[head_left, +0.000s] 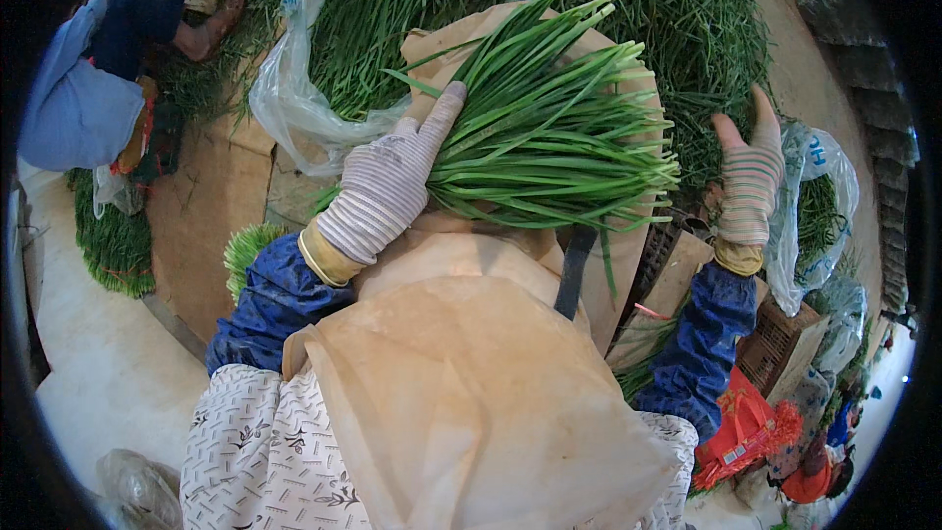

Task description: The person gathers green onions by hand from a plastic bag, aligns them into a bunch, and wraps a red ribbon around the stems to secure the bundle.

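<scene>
Bundle of green chives [549,128] lies on tan apron [461,383] over lap, long axis running lower left to upper right; gathered stem end under left hand [388,182], leaf tips fanning toward upper right. Left hand, gloved, wraps stem end, gripping it. Right hand [748,182], gloved, open, fingers spread, rests against loose chive heap [677,20], apart from bundle.

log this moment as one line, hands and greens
left hand: gloved, on bundle of green chives | right hand: gloved, open, at chive pile | bundle lies on tan apron
</scene>
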The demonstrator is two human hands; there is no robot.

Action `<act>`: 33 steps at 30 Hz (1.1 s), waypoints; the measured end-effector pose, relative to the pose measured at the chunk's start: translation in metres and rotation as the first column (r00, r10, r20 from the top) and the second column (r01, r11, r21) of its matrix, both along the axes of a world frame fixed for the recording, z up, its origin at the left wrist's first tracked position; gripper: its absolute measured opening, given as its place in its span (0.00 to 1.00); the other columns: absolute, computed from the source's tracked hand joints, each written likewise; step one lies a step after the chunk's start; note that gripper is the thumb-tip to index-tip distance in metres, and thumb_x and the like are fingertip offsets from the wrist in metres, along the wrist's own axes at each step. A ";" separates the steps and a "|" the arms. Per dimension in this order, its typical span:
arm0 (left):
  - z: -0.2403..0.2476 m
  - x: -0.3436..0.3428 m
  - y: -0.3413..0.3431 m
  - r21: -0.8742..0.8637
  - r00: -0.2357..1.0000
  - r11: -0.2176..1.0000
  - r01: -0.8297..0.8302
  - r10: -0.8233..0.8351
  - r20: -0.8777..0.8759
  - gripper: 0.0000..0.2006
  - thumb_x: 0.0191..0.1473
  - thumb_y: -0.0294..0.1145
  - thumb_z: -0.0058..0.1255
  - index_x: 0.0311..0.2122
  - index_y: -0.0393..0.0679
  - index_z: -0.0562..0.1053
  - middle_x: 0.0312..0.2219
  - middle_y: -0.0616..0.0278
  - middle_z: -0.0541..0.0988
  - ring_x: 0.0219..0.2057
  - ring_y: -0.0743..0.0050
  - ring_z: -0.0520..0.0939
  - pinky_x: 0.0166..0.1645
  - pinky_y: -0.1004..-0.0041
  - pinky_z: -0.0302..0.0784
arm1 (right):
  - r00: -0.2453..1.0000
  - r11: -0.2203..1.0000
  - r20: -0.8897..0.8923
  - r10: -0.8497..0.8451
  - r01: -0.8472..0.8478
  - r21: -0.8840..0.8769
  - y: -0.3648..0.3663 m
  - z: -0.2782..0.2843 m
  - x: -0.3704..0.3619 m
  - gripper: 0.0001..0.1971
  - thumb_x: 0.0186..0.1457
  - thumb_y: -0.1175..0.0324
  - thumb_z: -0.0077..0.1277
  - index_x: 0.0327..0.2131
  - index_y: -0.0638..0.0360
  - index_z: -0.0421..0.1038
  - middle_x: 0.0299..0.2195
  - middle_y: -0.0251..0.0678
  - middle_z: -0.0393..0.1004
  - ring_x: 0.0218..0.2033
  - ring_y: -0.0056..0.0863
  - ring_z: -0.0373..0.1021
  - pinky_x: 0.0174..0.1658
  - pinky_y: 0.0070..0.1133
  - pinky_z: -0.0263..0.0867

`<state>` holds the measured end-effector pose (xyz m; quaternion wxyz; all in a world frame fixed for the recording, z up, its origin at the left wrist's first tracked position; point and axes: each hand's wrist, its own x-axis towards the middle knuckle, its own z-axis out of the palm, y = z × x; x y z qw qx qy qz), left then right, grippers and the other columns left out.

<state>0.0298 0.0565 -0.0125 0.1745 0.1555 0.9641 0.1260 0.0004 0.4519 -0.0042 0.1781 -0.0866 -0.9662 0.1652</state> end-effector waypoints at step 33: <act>-0.002 0.002 -0.007 0.071 0.999 0.997 0.003 -0.001 -0.032 0.43 0.45 0.16 0.46 0.67 0.55 0.49 0.46 0.43 0.75 0.40 0.41 0.79 0.39 0.57 0.77 | 0.601 0.620 -0.185 0.778 -0.781 0.072 -0.137 0.006 -0.025 0.16 0.39 0.73 0.61 0.36 0.51 0.75 0.42 0.38 0.74 0.47 0.43 0.68 0.50 0.34 0.63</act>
